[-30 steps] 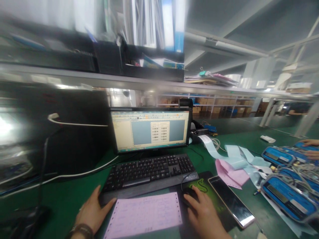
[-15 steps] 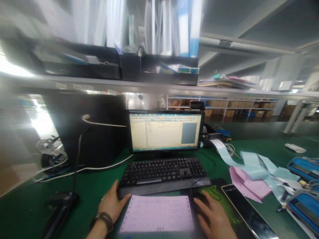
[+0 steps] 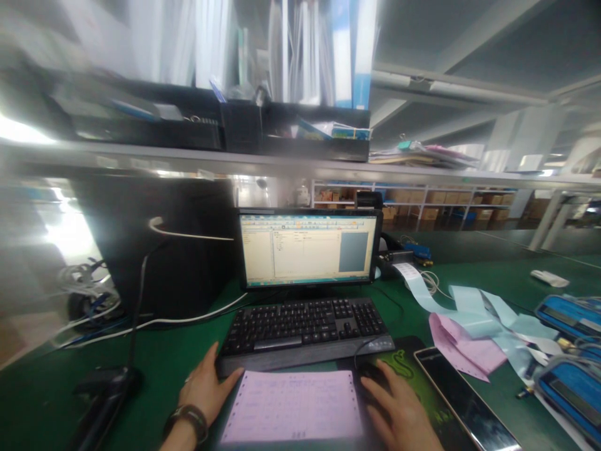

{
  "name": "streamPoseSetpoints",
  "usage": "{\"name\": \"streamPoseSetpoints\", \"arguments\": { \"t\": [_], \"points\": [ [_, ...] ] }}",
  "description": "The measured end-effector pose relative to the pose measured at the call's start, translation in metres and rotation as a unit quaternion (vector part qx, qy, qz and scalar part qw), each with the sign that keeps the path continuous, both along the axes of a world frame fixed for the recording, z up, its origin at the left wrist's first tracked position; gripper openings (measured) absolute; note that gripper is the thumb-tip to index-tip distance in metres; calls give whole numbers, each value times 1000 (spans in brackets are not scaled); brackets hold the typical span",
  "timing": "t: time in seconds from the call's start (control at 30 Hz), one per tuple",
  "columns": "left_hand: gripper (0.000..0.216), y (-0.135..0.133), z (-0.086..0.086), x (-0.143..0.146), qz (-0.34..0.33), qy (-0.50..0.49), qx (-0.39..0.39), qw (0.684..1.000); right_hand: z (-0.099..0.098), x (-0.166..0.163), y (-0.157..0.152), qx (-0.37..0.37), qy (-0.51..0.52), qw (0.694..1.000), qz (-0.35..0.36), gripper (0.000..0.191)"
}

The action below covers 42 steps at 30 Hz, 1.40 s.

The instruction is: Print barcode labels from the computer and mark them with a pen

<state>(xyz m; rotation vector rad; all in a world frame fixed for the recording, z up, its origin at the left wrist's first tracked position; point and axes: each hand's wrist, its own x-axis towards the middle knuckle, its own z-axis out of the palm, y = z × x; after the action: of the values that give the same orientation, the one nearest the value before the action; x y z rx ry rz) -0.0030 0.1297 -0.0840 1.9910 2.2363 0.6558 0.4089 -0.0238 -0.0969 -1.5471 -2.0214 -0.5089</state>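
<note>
My right hand (image 3: 399, 407) rests over a black computer mouse (image 3: 370, 374), its fingers curved along it. At the left end of the black keyboard (image 3: 300, 326) lies my left hand (image 3: 206, 385), thumb and fingers apart. Its thumb tip is close to the upper left corner of a pink printed form (image 3: 293, 407) with punched edges, which lies flat in front of the keyboard. Behind the keyboard stands a lit monitor (image 3: 307, 250) showing a software window.
A dark phone (image 3: 464, 398) lies on the green-patterned mouse pad (image 3: 399, 360). Farther right are folded pink paper (image 3: 464, 351), a pale blue label strip (image 3: 474, 307) and blue devices (image 3: 570, 388). A barcode scanner (image 3: 106, 394) stands left. Overhead runs a shelf (image 3: 282, 164) with folders.
The whole view has shifted slightly, so most things appear a little farther left. Both hands keep their places at the keyboard and mouse, and the screen looks the same.
</note>
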Motion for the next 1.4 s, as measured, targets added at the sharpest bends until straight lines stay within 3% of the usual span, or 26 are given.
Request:
{"name": "streamPoseSetpoints", "arguments": {
  "t": [0.6, 0.9, 1.13, 1.27, 1.4],
  "points": [
    [79, -11, 14, 11, -11, 7, 30, 999, 2, 4, 1, 11, -20, 999, 27, 40],
    [76, -22, 19, 17, -12, 9, 37, 999, -7, 11, 1, 20, -33, 999, 29, 57],
    [67, -23, 25, 12, -53, 14, 26, 998, -2, 10, -2, 21, -6, 999, 31, 62],
    [62, -20, 27, 10, -58, 19, 12, 998, 11, 5, -6, 25, 24, 999, 35, 59],
    [63, -15, 31, 12, -53, 25, -13, 998, 54, -26, 13, 14, 52, 995, 81, 38]
  ]
}}
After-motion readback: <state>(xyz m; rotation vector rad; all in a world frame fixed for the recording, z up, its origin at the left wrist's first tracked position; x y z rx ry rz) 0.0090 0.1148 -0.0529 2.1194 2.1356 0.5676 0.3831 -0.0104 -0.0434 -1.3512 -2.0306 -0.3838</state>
